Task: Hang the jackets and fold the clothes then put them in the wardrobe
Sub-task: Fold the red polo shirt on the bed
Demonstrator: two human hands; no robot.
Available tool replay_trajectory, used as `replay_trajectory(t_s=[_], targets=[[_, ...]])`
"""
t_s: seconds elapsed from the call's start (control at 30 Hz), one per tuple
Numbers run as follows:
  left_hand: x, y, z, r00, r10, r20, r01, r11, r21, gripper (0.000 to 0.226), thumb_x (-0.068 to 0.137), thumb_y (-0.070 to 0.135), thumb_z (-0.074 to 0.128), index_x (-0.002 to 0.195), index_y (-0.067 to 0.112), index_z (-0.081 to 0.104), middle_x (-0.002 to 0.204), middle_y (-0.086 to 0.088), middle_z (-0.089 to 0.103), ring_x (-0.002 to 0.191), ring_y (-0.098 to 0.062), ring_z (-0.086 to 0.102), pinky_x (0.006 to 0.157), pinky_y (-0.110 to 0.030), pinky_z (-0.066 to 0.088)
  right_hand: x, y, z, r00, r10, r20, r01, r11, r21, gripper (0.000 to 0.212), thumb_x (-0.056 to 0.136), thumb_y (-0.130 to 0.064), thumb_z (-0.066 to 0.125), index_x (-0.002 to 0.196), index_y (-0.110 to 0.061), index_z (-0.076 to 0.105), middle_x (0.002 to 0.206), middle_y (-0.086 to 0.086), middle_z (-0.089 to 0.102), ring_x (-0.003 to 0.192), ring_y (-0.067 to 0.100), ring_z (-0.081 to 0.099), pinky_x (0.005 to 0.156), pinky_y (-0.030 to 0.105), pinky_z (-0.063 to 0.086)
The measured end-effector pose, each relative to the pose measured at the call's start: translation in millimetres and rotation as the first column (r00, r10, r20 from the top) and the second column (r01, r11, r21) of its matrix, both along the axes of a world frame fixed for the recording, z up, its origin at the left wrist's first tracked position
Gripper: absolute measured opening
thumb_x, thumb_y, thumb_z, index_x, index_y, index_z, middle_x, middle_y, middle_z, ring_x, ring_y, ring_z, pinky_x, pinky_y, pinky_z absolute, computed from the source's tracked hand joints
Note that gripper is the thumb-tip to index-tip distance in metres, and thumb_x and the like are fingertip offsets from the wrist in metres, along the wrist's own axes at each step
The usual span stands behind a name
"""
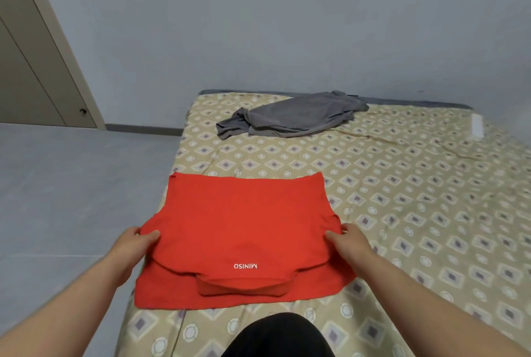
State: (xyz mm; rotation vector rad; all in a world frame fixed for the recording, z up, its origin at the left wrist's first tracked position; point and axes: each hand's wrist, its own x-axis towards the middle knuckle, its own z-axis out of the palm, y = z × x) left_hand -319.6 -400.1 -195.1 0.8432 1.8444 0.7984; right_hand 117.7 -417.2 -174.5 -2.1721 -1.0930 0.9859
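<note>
Red shirt [238,224] lies partly folded on patterned bed [416,213], white MINISO lettering near collar, collar toward viewer. L hand [135,244] pinches shirt's left edge; R hand [349,243] pinches right edge, thumbs on top. Grey garment [293,115] crumpled at far end of bed, well apart. Door [37,55] at upper left.

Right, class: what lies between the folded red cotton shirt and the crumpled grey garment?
Only bare beige diamond-patterned bedsheet separates red shirt from grey garment, per the head view.
</note>
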Motion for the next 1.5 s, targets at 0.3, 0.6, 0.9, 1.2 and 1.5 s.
replay_trajectory(t_s=[0.3, 0.6, 0.9, 1.2, 1.5], targets=[[-3, 22, -5, 0.976, -0.036, -0.216, 0.032, 0.999, -0.022, 0.012, 0.087, 0.004, 0.070, 0.084, -0.008, 0.068, 0.081, -0.016, 0.067, 0.074, -0.028, 0.059, 0.078, -0.047, 0.050, -6, 10, -5, 0.951, 0.095, 0.293, -0.104, 0.994, 0.016, 0.027, 0.092, -0.021, 0.059, 0.069, -0.006, 0.055, 0.068, 0.006, 0.058, 0.067, 0.025, 0.054, 0.060, 0.033, 0.034], [17, 30, 44, 0.800, 0.337, 0.496, -0.296, 0.941, -0.163, 0.025, 0.102, 0.006, 0.038, 0.089, 0.006, 0.059, 0.054, -0.005, 0.067, 0.050, -0.019, 0.065, 0.050, -0.032, 0.056, -1, 14, 7, 0.371, -0.448, -0.814, 0.541, 0.817, -0.203, 0.018, 0.104, -0.009, 0.043, 0.098, -0.003, 0.059, 0.089, 0.012, 0.066, 0.064, 0.020, 0.068, 0.055, 0.036, 0.062], [24, -20, -13, 0.968, 0.215, 0.130, -0.205, 0.975, -0.089, 0.015, 0.087, 0.017, 0.074, 0.082, 0.006, 0.064, 0.067, -0.008, 0.060, 0.057, -0.021, 0.054, 0.048, -0.025, 0.049, -1, -2, -14, 0.954, -0.123, 0.275, 0.164, 0.977, -0.132, 0.047, 0.083, -0.052, 0.060, 0.105, -0.010, 0.060, 0.105, 0.011, 0.063, 0.100, 0.036, 0.062, 0.085, 0.040, 0.050], [20, -25, -9, 0.786, -0.131, -0.605, 0.119, 0.991, -0.060, 0.033, 0.080, 0.023, 0.076, 0.101, 0.005, 0.059, 0.097, -0.021, 0.064, 0.084, -0.037, 0.062, 0.072, -0.040, 0.050, -1, 9, -4, 0.774, -0.332, -0.539, 0.295, 0.943, -0.156, 0.017, 0.090, 0.000, 0.059, 0.107, 0.001, 0.064, 0.097, 0.019, 0.071, 0.084, 0.032, 0.066, 0.077, 0.041, 0.056], [110, -15, 10, 0.367, -0.549, -0.751, 0.813, 0.582, -0.028, 0.065, 0.093, 0.028, 0.041, 0.156, 0.030, 0.024, 0.165, 0.004, 0.014, 0.153, -0.017, 0.006, 0.122, -0.038, 0.002, -34, 21, 29, 0.671, -0.081, -0.737, 0.083, 0.996, -0.033, 0.052, 0.076, 0.012, 0.033, 0.109, -0.015, 0.061, 0.067, 0.004, 0.055, 0.048, 0.016, 0.047, 0.042, 0.021, 0.036]])
